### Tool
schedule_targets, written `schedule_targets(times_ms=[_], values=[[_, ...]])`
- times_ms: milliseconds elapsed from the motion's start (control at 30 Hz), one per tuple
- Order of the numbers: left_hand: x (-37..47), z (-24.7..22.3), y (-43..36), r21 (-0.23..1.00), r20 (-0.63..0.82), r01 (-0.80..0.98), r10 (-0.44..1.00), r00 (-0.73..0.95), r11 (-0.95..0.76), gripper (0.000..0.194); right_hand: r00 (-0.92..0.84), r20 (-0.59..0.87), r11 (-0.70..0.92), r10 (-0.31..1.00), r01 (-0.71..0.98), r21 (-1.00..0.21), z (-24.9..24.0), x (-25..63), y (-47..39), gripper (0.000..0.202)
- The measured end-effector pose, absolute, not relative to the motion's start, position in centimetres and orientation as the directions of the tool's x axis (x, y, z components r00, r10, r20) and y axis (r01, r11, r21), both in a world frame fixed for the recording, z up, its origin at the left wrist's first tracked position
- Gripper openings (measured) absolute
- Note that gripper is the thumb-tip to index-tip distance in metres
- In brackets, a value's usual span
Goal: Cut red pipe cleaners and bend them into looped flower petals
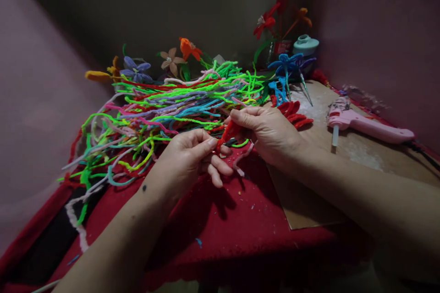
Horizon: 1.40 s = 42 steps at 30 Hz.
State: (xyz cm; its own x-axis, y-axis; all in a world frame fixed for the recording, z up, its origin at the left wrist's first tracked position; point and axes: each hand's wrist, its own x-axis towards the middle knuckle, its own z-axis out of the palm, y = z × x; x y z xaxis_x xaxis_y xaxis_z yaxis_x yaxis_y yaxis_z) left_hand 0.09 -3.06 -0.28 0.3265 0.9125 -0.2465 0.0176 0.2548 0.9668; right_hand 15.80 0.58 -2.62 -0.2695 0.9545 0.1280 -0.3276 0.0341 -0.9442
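Between my two hands is a red pipe cleaner piece [227, 134], bent and fuzzy. The thumb and forefinger of my left hand [192, 155] pinch its lower end, while the other fingers curl loosely below. My right hand [264, 130] grips the upper part, thumb on top. Just behind, a large heap of pipe cleaners [178, 100] in green, pink, blue and red spreads over the table. Several red looped petals [295, 114] lie beyond my right hand. A short pale pink pipe cleaner [240, 165] hangs or lies below the fingers; which, I cannot tell.
A pink glue gun [371, 126] rests on a brown board [323, 192] at the right. Blue pipe cleaner flowers [286, 63] stand behind it. More finished flowers [172, 60] line the back. Red cloth [227, 224] covers the table, with walls close on both sides.
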Motion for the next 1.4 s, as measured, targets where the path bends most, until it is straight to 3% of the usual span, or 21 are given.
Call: schedule_targets(times_ms=[267,367,500,700,800,933,1067,1200,1400], values=[[0.3,0.1,-3.3,0.971,-0.12,0.224,0.98,0.157,0.083,0.026,-0.268,0.16,0.081,0.95,-0.284,-0.955,-2.8,15.7,0.3,0.029],[0.3,0.0,-3.5,0.951,-0.124,0.3,0.979,0.161,0.071,0.019,-0.282,0.167,0.076,0.945,-0.307,-0.949,-2.9,15.6,0.3,0.029],[0.2,-0.2,-3.6,0.972,-0.015,0.236,0.996,0.088,-0.006,0.018,-0.302,0.097,-0.049,0.948,-0.441,-0.896,-2.9,15.2,0.1,0.026],[0.1,-0.5,-3.3,0.972,0.006,0.234,0.995,0.099,-0.029,0.017,-0.33,0.079,-0.039,0.941,-0.338,-0.94,-3.2,15.0,-0.3,0.013],[0.2,-0.5,-3.1,0.965,0.095,0.244,0.995,0.036,-0.101,0.021,-0.292,0.105,0.017,0.951,-0.291,-0.957,-3.2,15.0,-0.3,0.009],[0.5,-0.6,-3.2,0.874,0.27,0.427,0.963,-0.029,-0.232,0.009,-0.24,0.165,0.117,0.957,-0.202,-0.972,-2.9,15.0,-0.5,0.01],[0.6,-0.7,-3.4,0.762,0.349,0.585,0.937,-0.011,-0.277,0.005,-0.224,0.172,0.139,0.959,-0.155,-0.978,-2.6,14.9,-0.7,0.008],[0.5,-0.6,-3.5,0.781,0.319,0.565,0.948,0.009,-0.268,0.007,-0.237,0.167,0.135,0.957,-0.147,-0.98,-2.6,14.7,-1.0,0.008],[0.0,-0.2,-3.4,0.957,0.095,0.261,0.986,0.138,-0.129,0.009,-0.317,0.179,0.116,0.931,-0.208,-0.971,-2.8,14.8,-1.0,0.009]])
